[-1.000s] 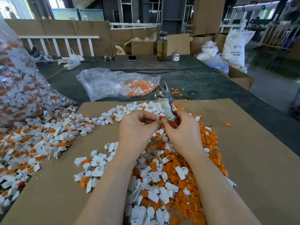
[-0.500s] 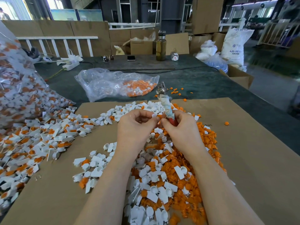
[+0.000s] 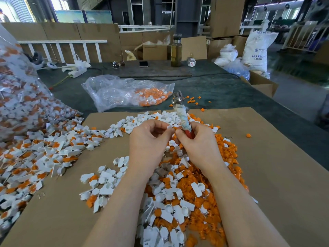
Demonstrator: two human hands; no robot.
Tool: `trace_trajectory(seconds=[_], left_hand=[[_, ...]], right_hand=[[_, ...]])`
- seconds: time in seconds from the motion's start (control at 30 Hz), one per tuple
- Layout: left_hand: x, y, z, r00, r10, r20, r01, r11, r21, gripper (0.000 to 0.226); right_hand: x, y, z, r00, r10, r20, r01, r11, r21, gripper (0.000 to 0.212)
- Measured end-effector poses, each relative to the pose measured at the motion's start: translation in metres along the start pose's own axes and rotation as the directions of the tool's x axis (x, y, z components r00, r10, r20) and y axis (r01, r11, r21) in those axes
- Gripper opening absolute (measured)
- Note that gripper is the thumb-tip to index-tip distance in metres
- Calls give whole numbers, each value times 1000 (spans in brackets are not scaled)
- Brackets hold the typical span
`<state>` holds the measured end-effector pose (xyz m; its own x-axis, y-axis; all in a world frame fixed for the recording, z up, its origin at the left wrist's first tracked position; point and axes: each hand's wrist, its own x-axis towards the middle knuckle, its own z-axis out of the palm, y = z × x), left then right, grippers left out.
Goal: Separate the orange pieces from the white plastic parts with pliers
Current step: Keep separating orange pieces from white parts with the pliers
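Note:
My right hand [image 3: 199, 145] grips the pliers [image 3: 179, 111] by their red, tape-wrapped handle, metal jaws pointing up and away. My left hand [image 3: 149, 143] pinches a small white plastic part [image 3: 170, 127] at its fingertips, right beside the right thumb. Below both hands lies a mixed heap of orange pieces [image 3: 224, 157] and white parts [image 3: 170, 207] on a cardboard sheet [image 3: 277, 175]. To the left spreads a pile of white parts with orange inserts [image 3: 44, 154].
A clear bag holding orange pieces [image 3: 130, 93] lies beyond the cardboard. A large full bag of parts [image 3: 21, 97] leans at the left. A bottle [image 3: 176, 50], a phone [image 3: 143, 64] and cardboard boxes stand at the table's far end. Loose orange bits [image 3: 192, 100] dot the green table.
The pliers have tipped slightly leftward in my right hand and their jaws look closer together. Both hands stay close together over the heap.

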<state>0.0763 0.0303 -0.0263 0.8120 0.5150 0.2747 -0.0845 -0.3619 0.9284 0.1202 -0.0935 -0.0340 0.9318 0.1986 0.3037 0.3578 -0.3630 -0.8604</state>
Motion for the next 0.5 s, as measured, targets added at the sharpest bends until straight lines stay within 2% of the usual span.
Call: trace_trajectory(seconds=[0.1,0.23,0.33,0.5], left_hand=[[1,-2,0,1000,-17,12,17,1000,-8,13],[3,-3,-4,991,-126,35,130,966,-221,10],[6,-4,-8,986,-156,57,166,916,-365,10],[8,-6,-9,987,-149,64,162,886,-434,8]], right_hand=[[0,0,0,1000,-12,13,12,1000,1,13],[0,-1,-1,998,-22,66,22,1000,-3,8],[0,-1,-4,994,-1,105,-3,999,33,8],[-2,-3,-11,981,29,193,-45,996,82,4]])
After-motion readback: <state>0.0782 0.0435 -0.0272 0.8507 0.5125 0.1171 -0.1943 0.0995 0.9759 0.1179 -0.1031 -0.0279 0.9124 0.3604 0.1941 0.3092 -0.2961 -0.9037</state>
